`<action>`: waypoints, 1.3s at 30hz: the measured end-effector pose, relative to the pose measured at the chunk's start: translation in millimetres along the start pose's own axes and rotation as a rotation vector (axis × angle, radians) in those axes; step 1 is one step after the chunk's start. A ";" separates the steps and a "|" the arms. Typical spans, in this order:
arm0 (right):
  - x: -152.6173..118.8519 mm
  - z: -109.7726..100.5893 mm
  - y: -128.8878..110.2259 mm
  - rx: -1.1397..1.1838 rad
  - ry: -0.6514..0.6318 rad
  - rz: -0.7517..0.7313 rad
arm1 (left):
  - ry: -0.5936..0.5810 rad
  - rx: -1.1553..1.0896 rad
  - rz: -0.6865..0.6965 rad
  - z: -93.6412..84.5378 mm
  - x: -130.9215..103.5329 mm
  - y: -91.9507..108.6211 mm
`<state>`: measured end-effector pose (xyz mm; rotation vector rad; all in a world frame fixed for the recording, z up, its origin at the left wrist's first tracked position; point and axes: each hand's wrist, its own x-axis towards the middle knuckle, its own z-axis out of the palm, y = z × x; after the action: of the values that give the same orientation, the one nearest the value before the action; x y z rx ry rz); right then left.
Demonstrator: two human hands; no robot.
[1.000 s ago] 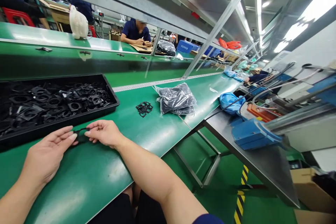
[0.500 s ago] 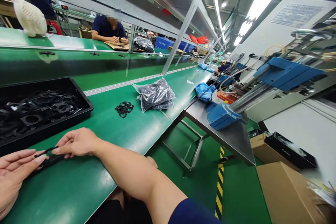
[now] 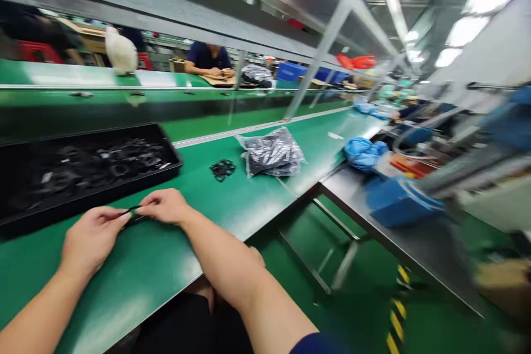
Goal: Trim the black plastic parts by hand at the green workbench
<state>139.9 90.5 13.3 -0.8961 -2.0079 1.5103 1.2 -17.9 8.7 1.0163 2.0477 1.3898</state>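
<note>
A thin, curved black plastic part (image 3: 133, 210) spans the gap between my two hands, just above the green bench top. My left hand (image 3: 92, 235) pinches its left end between thumb and fingers. At the opposite end, my right hand (image 3: 164, 206) is closed on it too. The part's exact shape is blurred and partly covered by fingers. Behind my hands lies a black tray (image 3: 85, 199) filled with loose black plastic parts (image 3: 120, 168). To the right of the tray, a small pile of black ring-like parts (image 3: 223, 169) rests on the bench.
A clear plastic bag of dark parts (image 3: 271, 154) lies beyond the pile. On the right, a metal side table (image 3: 418, 249) carries a blue machine (image 3: 400, 199) and a blue bundle (image 3: 365, 153). Across the partition, a person (image 3: 209, 61) sits at another bench (image 3: 50, 73).
The view has swung left, so everything appears farther right. My left hand now shows fully, with its forearm. Both hands keep hold of the black part.
</note>
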 end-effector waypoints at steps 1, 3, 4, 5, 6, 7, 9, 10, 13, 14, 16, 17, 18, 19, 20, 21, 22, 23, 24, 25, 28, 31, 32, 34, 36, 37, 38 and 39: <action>-2.2 -0.8 -0.6 -0.040 0.014 -0.076 | -0.001 -0.109 -0.041 -0.1 -5.3 7.1; -3.9 -2.6 -0.2 -0.100 0.049 -0.163 | 0.014 -0.242 -0.076 -3.8 -13.4 16.5; -3.2 -3.1 1.1 -0.107 0.069 -0.189 | 0.038 -0.273 -0.086 -8.2 -16.4 18.7; -1.7 -3.3 2.8 -0.101 0.091 -0.211 | 0.045 -0.272 -0.099 -14.8 -18.9 19.7; 0.0 -3.0 4.7 -0.089 0.110 -0.223 | 0.038 -0.260 -0.102 -23.6 -21.4 19.9; 1.6 -2.5 6.5 -0.075 0.126 -0.230 | 0.038 -0.240 -0.092 -34.4 -23.9 20.0; 3.3 -1.7 9.0 -0.044 0.155 -0.242 | 0.053 -0.181 -0.059 -60.8 -28.5 21.3; 3.5 -1.7 9.5 -0.037 0.164 -0.253 | 0.073 -0.149 -0.039 -75.5 -30.0 22.8; 2.2 -2.8 8.7 -0.046 0.186 -0.276 | 0.155 -0.090 0.003 -118.3 -26.1 31.3; 1.7 -3.2 8.0 -0.053 0.189 -0.278 | 0.181 -0.087 0.006 -130.3 -21.2 35.4; 0.9 -3.6 6.6 -0.068 0.187 -0.273 | 0.232 -0.079 -0.019 -148.0 -6.3 45.3; 0.6 -3.5 5.9 -0.073 0.189 -0.268 | 0.256 -0.068 -0.038 -153.4 3.2 51.0; 0.3 -3.3 5.4 -0.077 0.192 -0.263 | 0.281 -0.055 -0.048 -156.8 13.3 56.8; -0.1 -3.2 5.0 -0.078 0.199 -0.259 | 0.308 -0.043 -0.045 -158.4 23.5 62.4; -0.8 -3.3 4.7 -0.080 0.208 -0.257 | 0.331 -0.035 -0.027 -159.0 33.2 67.3; -1.8 -3.8 4.6 -0.087 0.218 -0.256 | 0.353 -0.019 -0.007 -159.1 41.6 71.0; -3.0 -4.6 4.6 -0.101 0.229 -0.256 | 0.375 0.014 0.012 -159.2 48.3 73.1; -4.5 -5.9 4.8 -0.121 0.239 -0.255 | 0.398 0.072 0.025 -160.0 52.9 73.2; -6.2 -7.6 5.2 -0.143 0.249 -0.254 | 0.415 0.143 0.030 -161.5 55.3 71.3; -8.0 -9.4 5.8 -0.162 0.258 -0.254 | 0.420 0.227 0.028 -164.0 55.4 67.5; -12.1 -14.6 8.0 -0.181 0.260 -0.261 | 0.339 0.472 -0.024 -175.8 45.4 47.7; -13.9 -16.4 8.5 -0.200 0.235 -0.268 | 0.210 0.665 -0.100 -186.6 28.4 25.0; -14.4 -16.4 7.7 -0.220 0.229 -0.268 | 0.186 0.713 -0.113 -188.2 22.6 18.4; -16.4 -16.0 4.6 -0.268 0.217 -0.268 | 0.169 0.788 -0.112 -188.1 11.4 7.8; -20.0 -15.9 0.4 -0.312 0.205 -0.267 | 0.162 0.836 -0.085 -184.7 1.1 1.5; -22.1 -16.2 -1.7 -0.326 0.207 -0.264 | 0.156 0.852 -0.069 -182.5 -3.4 0.2; -24.3 -16.6 -3.5 -0.340 0.206 -0.262 | 0.141 0.863 -0.047 -180.4 -7.5 0.3; -26.5 -17.1 -4.8 -0.354 0.205 -0.258 | 0.140 0.873 -0.037 -178.1 -11.3 2.1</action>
<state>168.8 81.3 23.2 -0.8448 -2.1728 0.9030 -119.0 -130.0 78.4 1.1982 2.8346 0.5092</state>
